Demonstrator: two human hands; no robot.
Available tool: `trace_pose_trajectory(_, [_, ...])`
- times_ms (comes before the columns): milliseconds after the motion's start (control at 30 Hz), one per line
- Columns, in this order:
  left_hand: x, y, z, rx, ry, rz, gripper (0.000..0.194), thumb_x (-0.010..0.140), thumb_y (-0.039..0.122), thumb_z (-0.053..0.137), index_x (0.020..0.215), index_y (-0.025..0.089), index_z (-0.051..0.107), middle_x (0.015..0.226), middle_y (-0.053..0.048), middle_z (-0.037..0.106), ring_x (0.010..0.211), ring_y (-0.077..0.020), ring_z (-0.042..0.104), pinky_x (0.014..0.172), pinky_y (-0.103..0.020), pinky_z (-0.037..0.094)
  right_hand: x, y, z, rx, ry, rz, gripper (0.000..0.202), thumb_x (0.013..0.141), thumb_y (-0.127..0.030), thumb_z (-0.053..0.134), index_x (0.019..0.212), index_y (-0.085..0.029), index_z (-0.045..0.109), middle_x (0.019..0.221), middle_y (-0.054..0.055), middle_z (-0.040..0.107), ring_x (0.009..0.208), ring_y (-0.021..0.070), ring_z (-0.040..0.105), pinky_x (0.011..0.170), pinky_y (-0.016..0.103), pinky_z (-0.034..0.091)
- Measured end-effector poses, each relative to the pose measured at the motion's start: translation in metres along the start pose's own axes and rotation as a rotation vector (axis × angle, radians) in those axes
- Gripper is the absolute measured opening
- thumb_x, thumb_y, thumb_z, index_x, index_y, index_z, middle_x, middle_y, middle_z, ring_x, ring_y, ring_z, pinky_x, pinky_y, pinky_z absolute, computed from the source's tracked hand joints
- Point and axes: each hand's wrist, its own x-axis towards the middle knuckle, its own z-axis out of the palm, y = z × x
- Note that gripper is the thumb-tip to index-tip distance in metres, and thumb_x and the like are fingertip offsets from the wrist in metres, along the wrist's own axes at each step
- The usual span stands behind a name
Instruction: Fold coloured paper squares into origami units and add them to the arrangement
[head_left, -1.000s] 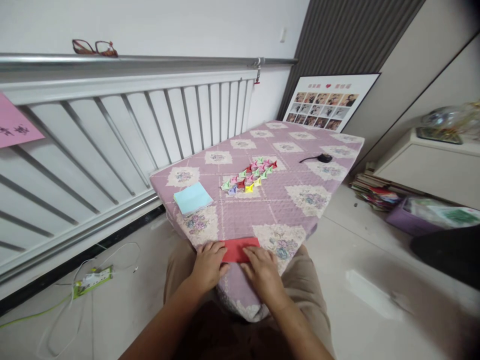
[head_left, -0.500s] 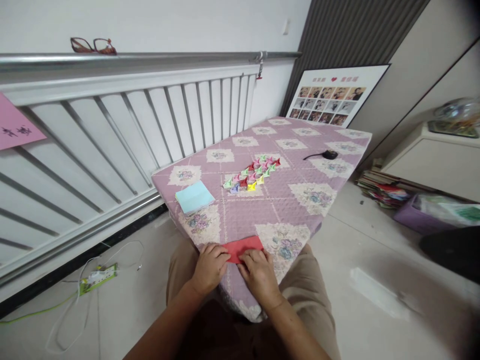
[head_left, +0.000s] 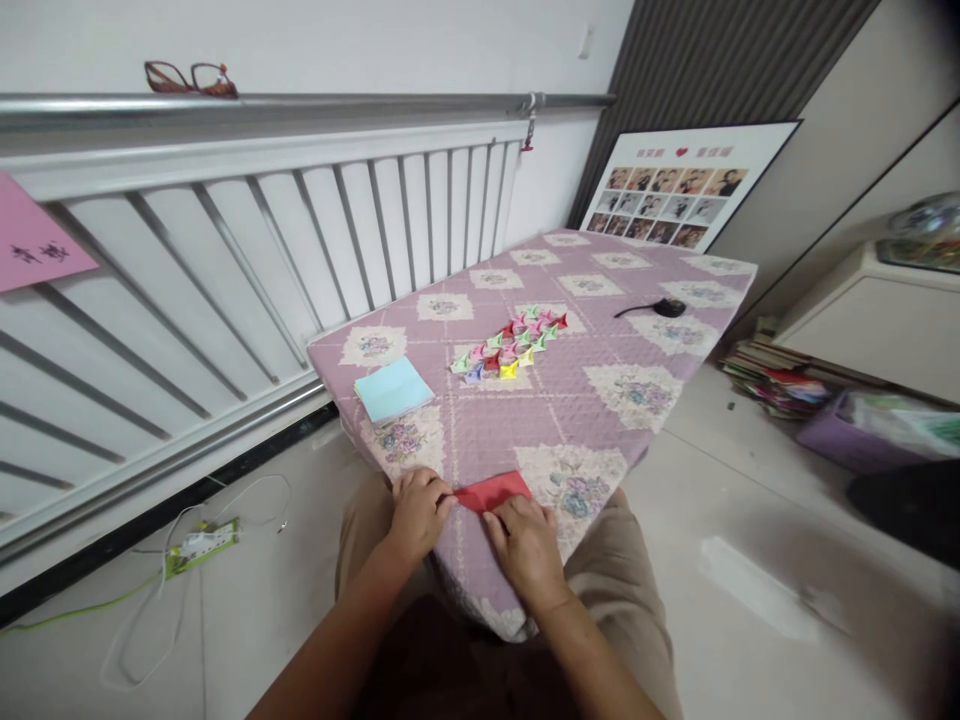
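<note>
A folded sheet of red paper lies near the front end of the table. My left hand pinches its left corner between closed fingers. On the right side of the sheet, my right hand has its fingers bent together and pressed on the lower edge. Its fingertips partly cover the paper. Farther up the cloth stand several small folded paper pieces in red, pink, green, yellow and violet, set in rows. A stack of light blue square paper rests left of them.
A flowered purple cloth covers the table. A black object with a short cord lies at its right side. A white radiator runs along the left, with glasses on the pipe above. A power strip sits on the floor.
My left hand has shifted slightly left and up with the paper's corner. My right hand has moved a little right and down along the lower edge. The view has shifted slightly.
</note>
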Motion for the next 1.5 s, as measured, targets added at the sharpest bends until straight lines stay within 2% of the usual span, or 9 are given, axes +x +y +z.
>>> trace_pose_trajectory(300, [0.016,0.006,-0.006,0.031,-0.084,-0.091,0.017,0.085,0.035,0.059,0.079,0.022,0.067,0.096,-0.004,0.06,0.101,-0.0229,0.05,0.09,-0.038,0.031,0.006,0.001,0.007,-0.131,0.005,0.083,0.025,0.088,-0.033,0.054,0.069,-0.02,0.063,0.082,0.004,0.064,0.083,0.0198,0.054,0.074,0.033,0.026])
trace_pose_trajectory(600, [0.021,0.003,0.005,0.091,-0.047,-0.112,0.017,0.082,0.036,0.064,0.074,0.021,0.063,0.092,-0.003,0.06,0.098,-0.0227,0.05,0.087,-0.038,0.03,0.011,0.0,0.004,-0.19,-0.031,0.101,0.024,0.085,-0.034,0.059,0.066,-0.02,0.062,0.081,0.003,0.064,0.082,0.0197,0.054,0.071,0.033,0.025])
trace_pose_trajectory(767, [0.019,0.004,0.003,0.141,-0.004,-0.092,0.016,0.084,0.035,0.063,0.077,0.021,0.063,0.091,-0.003,0.061,0.096,-0.0228,0.051,0.086,-0.038,0.032,0.013,0.0,0.004,-0.205,-0.036,0.103,0.023,0.084,-0.034,0.06,0.066,-0.02,0.062,0.083,0.004,0.065,0.082,0.0196,0.054,0.071,0.033,0.025])
trace_pose_trajectory(900, [0.013,0.015,0.001,0.239,0.048,-0.018,0.011,0.088,0.028,0.056,0.091,0.021,0.064,0.101,-0.006,0.061,0.1,-0.0249,0.05,0.089,-0.042,0.034,0.013,0.0,0.004,-0.209,-0.033,0.098,0.021,0.082,-0.034,0.062,0.067,-0.02,0.061,0.082,0.003,0.065,0.081,0.0197,0.055,0.071,0.033,0.026])
trace_pose_trajectory(1000, [0.001,0.029,0.01,0.245,0.034,0.178,0.02,0.091,0.019,0.047,0.102,0.024,0.063,0.116,-0.005,0.059,0.109,-0.0239,0.048,0.095,-0.043,0.034,0.012,0.001,0.005,-0.194,-0.022,0.096,0.018,0.082,-0.033,0.062,0.069,-0.021,0.061,0.081,0.003,0.064,0.079,0.0198,0.055,0.071,0.033,0.028])
trace_pose_trajectory(1067, [-0.008,0.037,0.02,0.194,-0.012,0.285,0.025,0.094,0.02,0.043,0.109,0.025,0.062,0.119,-0.004,0.06,0.113,-0.0221,0.047,0.098,-0.041,0.035,0.012,0.005,0.006,-0.159,-0.007,0.101,0.015,0.082,-0.031,0.06,0.071,-0.021,0.061,0.08,0.003,0.064,0.078,0.0199,0.055,0.071,0.033,0.03])
trace_pose_trajectory(1200, [-0.023,0.043,0.031,0.161,0.01,0.167,0.035,0.093,0.026,0.043,0.127,0.024,0.053,0.134,-0.004,0.053,0.126,-0.0243,0.039,0.109,-0.05,0.024,0.012,0.022,0.008,-0.006,0.067,0.053,0.008,0.083,-0.02,0.054,0.086,-0.02,0.061,0.086,0.006,0.064,0.083,0.0204,0.056,0.077,0.033,0.038])
trace_pose_trajectory(1333, [-0.023,0.044,0.026,0.177,-0.044,0.124,0.041,0.092,0.031,0.045,0.133,0.024,0.048,0.142,-0.004,0.046,0.132,-0.0262,0.033,0.111,-0.056,0.015,0.009,0.043,0.01,0.028,0.2,0.033,0.025,0.083,-0.019,0.052,0.106,-0.015,0.06,0.107,0.012,0.062,0.099,0.0243,0.054,0.09,0.038,0.042])
trace_pose_trajectory(1500, [-0.009,0.05,0.016,0.238,-0.101,0.176,0.036,0.089,0.032,0.052,0.123,0.021,0.056,0.132,-0.009,0.053,0.124,-0.0302,0.039,0.106,-0.056,0.022,0.007,0.049,0.01,0.004,0.182,0.036,0.029,0.085,-0.021,0.05,0.112,-0.015,0.06,0.112,0.013,0.062,0.103,0.0256,0.054,0.092,0.042,0.043])
